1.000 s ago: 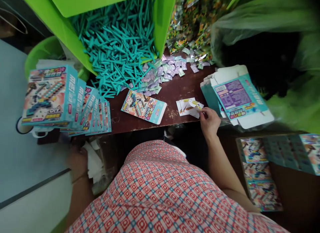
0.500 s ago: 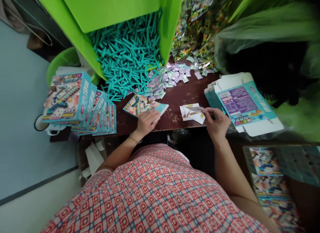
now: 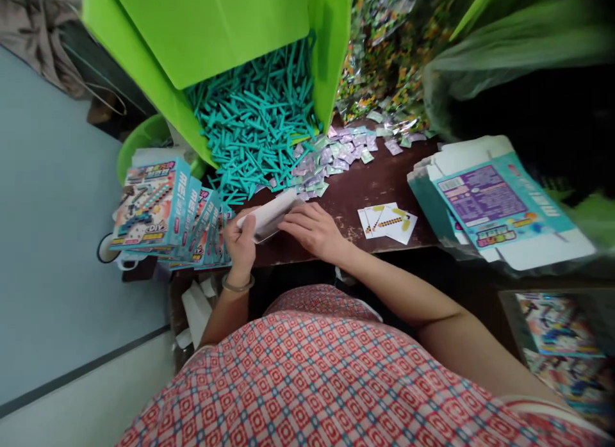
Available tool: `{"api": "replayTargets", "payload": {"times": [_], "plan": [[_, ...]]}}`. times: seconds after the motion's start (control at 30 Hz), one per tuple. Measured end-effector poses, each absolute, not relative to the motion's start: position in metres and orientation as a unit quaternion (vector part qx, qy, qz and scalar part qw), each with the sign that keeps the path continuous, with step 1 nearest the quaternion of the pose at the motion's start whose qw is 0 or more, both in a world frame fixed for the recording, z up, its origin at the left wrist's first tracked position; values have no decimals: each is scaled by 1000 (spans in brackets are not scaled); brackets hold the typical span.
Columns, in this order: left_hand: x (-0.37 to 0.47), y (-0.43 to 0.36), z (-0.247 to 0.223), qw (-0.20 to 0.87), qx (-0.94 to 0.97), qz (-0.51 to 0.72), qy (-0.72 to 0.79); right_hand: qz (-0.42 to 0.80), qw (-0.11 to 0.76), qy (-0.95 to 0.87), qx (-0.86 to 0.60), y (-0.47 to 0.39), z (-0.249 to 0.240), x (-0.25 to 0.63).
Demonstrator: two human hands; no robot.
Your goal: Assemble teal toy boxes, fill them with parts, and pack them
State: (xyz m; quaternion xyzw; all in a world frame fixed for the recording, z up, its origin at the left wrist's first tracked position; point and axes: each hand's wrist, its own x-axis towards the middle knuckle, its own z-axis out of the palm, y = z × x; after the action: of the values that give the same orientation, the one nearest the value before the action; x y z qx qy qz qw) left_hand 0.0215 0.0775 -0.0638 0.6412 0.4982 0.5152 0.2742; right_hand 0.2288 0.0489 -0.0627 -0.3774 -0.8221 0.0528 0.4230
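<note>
My left hand (image 3: 241, 242) grips a small cardboard box (image 3: 269, 215), thumb on the near side. The box is raised and tilted at the table's front edge, and its open end faces me. My right hand (image 3: 314, 230) is at that open end, its fingers bent together against the right side of the opening. What those fingers hold, if anything, is hidden. To the right, a few white cards (image 3: 385, 223) printed with yellow and orange pixel tools lie overlapping on the dark table (image 3: 358, 178).
Packed boxes (image 3: 148, 207) are stacked at left beside a white mug (image 3: 108, 248). A green bin (image 3: 331, 56) spills turquoise sticks (image 3: 254, 123); small sachets (image 3: 336, 154) lie beside it. Flattened boxes (image 3: 490, 197) are piled at right, near bags of coloured pieces (image 3: 384, 69).
My left hand has lifted the box off the table and turned its open end towards me. My right hand has moved left from the cards to the box opening. The view has shifted slightly.
</note>
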Motion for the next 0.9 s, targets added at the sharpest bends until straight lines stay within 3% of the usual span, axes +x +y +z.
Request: {"api": "replayTargets", "payload": {"times": [0.2, 0.33, 0.5, 0.57, 0.9], "plan": [[15, 75, -61, 242, 643, 518, 510, 83, 410, -825, -381, 45, -72, 243], [12, 65, -41, 216, 659, 528, 491, 120, 460, -693, -541, 90, -112, 274], [13, 56, -34, 213, 678, 508, 487, 152, 247, -713, -638, 159, -177, 308], [14, 54, -35, 217, 674, 507, 491, 133, 202, -728, -642, 166, -189, 312], [17, 57, -38, 236, 684, 506, 470, 101, 211, -714, -660, 102, -202, 303]]}}
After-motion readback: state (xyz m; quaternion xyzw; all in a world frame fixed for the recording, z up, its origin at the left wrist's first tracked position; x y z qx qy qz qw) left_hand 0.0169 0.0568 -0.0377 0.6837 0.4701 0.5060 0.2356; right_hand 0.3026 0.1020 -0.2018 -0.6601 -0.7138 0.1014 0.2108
